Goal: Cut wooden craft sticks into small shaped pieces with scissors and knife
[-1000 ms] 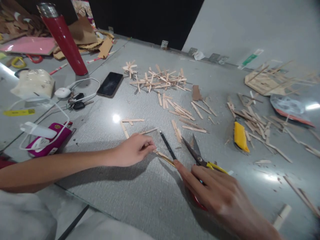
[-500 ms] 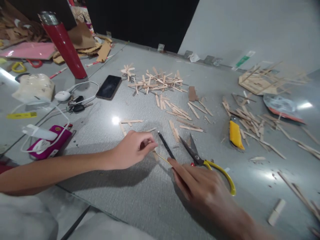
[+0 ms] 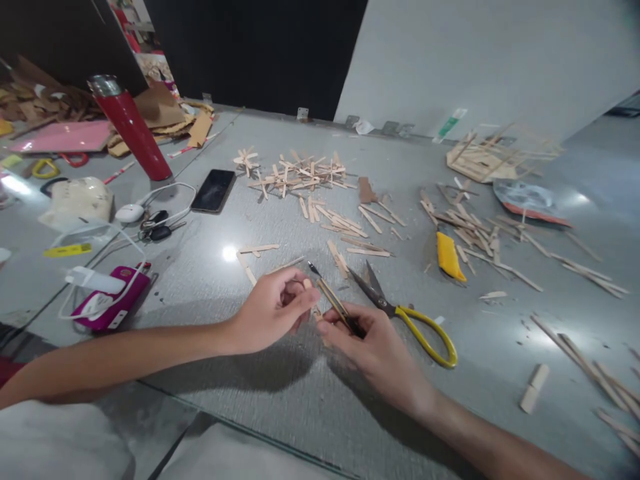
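Observation:
My left hand [image 3: 277,310] is closed, thumb against fingers, on a small piece of wooden craft stick [image 3: 307,285]. Close beside it, my right hand [image 3: 363,337] curls its fingers round a slim, dark, pointed tool [image 3: 334,298] with brass-coloured edges; its exact kind is unclear. A pale bit of wood shows at the right thumb tip, between the two hands. Scissors [image 3: 383,303] with yellow handles lie open just beyond the right hand. Several craft sticks [image 3: 338,259] lie ahead of the hands, and others form an angled shape [image 3: 257,250] on the left.
Piles of craft sticks [image 3: 310,172] lie farther back. On the right are a yellow-handled cutter [image 3: 449,257] and a stick structure [image 3: 483,160]. To the left stand or lie a red bottle [image 3: 133,130], a phone [image 3: 214,191], keys [image 3: 160,232] and a purple box [image 3: 113,300] with a cable.
My right hand has turned and drawn closer to the left hand, its fingers now curled round the dark tool. The left hand keeps its pinch. The whole view has shifted slightly.

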`<state>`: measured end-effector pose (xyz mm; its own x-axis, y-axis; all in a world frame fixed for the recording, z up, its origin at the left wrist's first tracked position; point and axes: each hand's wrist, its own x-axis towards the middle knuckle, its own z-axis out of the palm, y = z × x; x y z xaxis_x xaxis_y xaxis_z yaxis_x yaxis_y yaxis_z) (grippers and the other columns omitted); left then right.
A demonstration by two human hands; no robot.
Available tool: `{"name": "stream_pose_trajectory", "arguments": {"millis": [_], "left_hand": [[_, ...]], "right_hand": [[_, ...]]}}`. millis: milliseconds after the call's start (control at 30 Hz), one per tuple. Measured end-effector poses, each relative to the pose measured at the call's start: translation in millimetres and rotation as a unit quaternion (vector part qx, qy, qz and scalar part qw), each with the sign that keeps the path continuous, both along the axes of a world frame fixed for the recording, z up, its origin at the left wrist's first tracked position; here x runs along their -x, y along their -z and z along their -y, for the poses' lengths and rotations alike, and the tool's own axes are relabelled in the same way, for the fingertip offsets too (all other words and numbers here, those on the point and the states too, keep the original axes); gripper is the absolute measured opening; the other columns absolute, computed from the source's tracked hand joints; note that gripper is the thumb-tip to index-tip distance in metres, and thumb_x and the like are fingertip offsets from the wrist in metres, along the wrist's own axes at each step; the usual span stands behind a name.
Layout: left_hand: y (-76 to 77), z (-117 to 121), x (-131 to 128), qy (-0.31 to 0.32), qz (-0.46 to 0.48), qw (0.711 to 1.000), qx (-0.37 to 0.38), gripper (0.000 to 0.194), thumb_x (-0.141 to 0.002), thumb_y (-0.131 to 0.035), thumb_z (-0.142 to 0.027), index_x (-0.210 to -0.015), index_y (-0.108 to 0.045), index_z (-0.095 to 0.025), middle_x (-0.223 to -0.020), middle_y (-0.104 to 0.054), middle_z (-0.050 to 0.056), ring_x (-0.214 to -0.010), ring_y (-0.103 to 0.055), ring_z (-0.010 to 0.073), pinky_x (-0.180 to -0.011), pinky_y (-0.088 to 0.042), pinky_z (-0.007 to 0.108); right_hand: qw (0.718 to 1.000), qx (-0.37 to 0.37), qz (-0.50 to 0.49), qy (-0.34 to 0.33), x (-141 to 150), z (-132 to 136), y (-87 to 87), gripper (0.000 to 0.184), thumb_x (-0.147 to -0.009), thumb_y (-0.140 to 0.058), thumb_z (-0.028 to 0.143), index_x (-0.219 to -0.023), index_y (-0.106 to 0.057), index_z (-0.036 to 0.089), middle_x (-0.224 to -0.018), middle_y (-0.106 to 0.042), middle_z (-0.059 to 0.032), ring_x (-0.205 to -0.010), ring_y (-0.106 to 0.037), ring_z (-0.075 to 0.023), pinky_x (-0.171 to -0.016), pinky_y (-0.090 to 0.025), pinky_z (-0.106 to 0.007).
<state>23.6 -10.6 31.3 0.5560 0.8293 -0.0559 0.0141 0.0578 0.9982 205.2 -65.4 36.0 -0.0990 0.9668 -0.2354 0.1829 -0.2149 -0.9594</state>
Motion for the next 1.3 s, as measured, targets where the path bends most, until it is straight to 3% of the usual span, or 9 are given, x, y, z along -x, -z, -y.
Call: {"name": "stream_pose_trajectory", "arguments": {"millis": [133, 200, 367, 433, 533, 633, 733, 1067, 1300], "left_hand": [[11.4, 10, -8, 0.077, 0.037, 0.992, 0.094, 0.052, -0.085, -0.080, -0.036, -0.118, -0.042, -0.022, -0.086, -0.067, 0.000, -0.058, -0.064, 0.0112, -0.048, -0.051, 0.019], [14.6, 13, -11, 0.095, 0.041, 0.989, 0.107, 0.045, -0.090, -0.074, -0.038, -0.117, -0.042, -0.022, -0.085, -0.069, 0.001, -0.060, -0.066, 0.0135, -0.050, -0.053, 0.021], [13.5, 9, -7, 0.045, -0.038, 0.998, 0.000, 0.018, -0.104, -0.051, -0.036, -0.106, -0.054, -0.018, -0.069, -0.057, -0.004, -0.050, -0.054, 0.0094, -0.046, -0.044, 0.020], [12.5, 4, -3, 0.017, -0.081, 0.996, -0.045, 0.022, -0.106, -0.043, -0.034, -0.098, -0.056, -0.018, -0.060, -0.048, -0.006, -0.047, -0.048, 0.0092, -0.046, -0.039, 0.020], [14.1, -3, 2, -0.014, -0.132, 0.987, -0.092, 0.036, -0.108, -0.035, -0.034, -0.080, -0.053, -0.019, -0.054, -0.044, -0.006, -0.047, -0.044, 0.0100, -0.049, -0.035, 0.022], [17.3, -8, 4, -0.021, -0.167, 0.977, -0.128, 0.041, -0.108, -0.037, -0.036, -0.072, -0.050, -0.019, -0.055, -0.047, -0.005, -0.049, -0.045, 0.0107, -0.053, -0.036, 0.023], [19.1, -8, 5, -0.021, -0.189, 0.971, -0.142, 0.039, -0.107, -0.039, -0.033, -0.072, -0.051, -0.019, -0.054, -0.047, -0.006, -0.049, -0.045, 0.0107, -0.055, -0.035, 0.024], [20.2, -5, 5, 0.002, -0.178, 0.968, -0.177, 0.029, -0.106, -0.040, -0.023, -0.083, -0.056, -0.018, -0.055, -0.050, -0.007, -0.046, -0.047, 0.0084, -0.054, -0.034, 0.022], [23.3, -2, 5, 0.006, -0.187, 0.961, -0.202, 0.028, -0.106, -0.040, -0.023, -0.080, -0.051, -0.019, -0.057, -0.045, -0.007, -0.048, -0.044, 0.0086, -0.053, -0.032, 0.022]], "right_hand": [[0.996, 0.008, -0.062, 0.067, 7, 3, -1.0, 0.040, -0.083, -0.073, 0.058, -0.077, -0.063, 0.020, -0.053, -0.053, 0.0057, -0.044, -0.044, -0.0104, -0.044, -0.032, -0.024], [0.996, 0.000, -0.061, 0.059, 7, 0, 2.4, 0.040, -0.082, -0.073, 0.058, -0.076, -0.061, 0.021, -0.053, -0.058, 0.0037, -0.046, -0.051, -0.0124, -0.045, -0.037, -0.024], [0.995, -0.035, -0.039, 0.087, -2, -7, 18.7, 0.051, -0.087, -0.063, 0.070, -0.075, -0.059, 0.021, -0.056, -0.045, 0.0072, -0.042, -0.035, -0.0083, -0.038, -0.033, -0.022], [0.993, -0.027, -0.035, 0.108, -7, -6, 23.0, 0.054, -0.091, -0.054, 0.073, -0.077, -0.059, 0.021, -0.055, -0.040, 0.0085, -0.041, -0.034, -0.0086, -0.037, -0.033, -0.021], [0.995, -0.068, 0.025, 0.066, -14, -3, 25.4, 0.050, -0.097, -0.054, 0.064, -0.080, -0.065, 0.019, -0.056, -0.049, 0.0041, -0.047, -0.049, -0.0116, -0.043, -0.043, -0.023], [0.995, -0.093, 0.041, 0.012, -18, 0, 25.8, 0.039, -0.100, -0.057, 0.050, -0.107, -0.072, 0.015, -0.058, -0.060, 0.0017, -0.049, -0.057, -0.0137, -0.048, -0.049, -0.026], [0.997, -0.077, 0.023, -0.001, -19, 3, 25.7, 0.044, -0.100, -0.058, 0.042, -0.134, -0.063, 0.014, -0.057, -0.065, 0.0023, -0.041, -0.053, -0.0118, -0.042, -0.046, -0.024], [0.986, -0.138, 0.096, -0.007, -19, 7, 24.4, 0.037, -0.097, -0.061, 0.026, -0.130, -0.073, 0.016, -0.049, -0.061, 0.0038, -0.039, -0.053, -0.0110, -0.040, -0.044, -0.021], [0.984, -0.120, 0.131, 0.002, -15, 9, 18.7, 0.039, -0.097, -0.058, 0.028, -0.129, -0.075, 0.014, -0.049, -0.056, 0.0039, -0.040, -0.049, -0.0109, -0.040, -0.043, -0.023]]}}
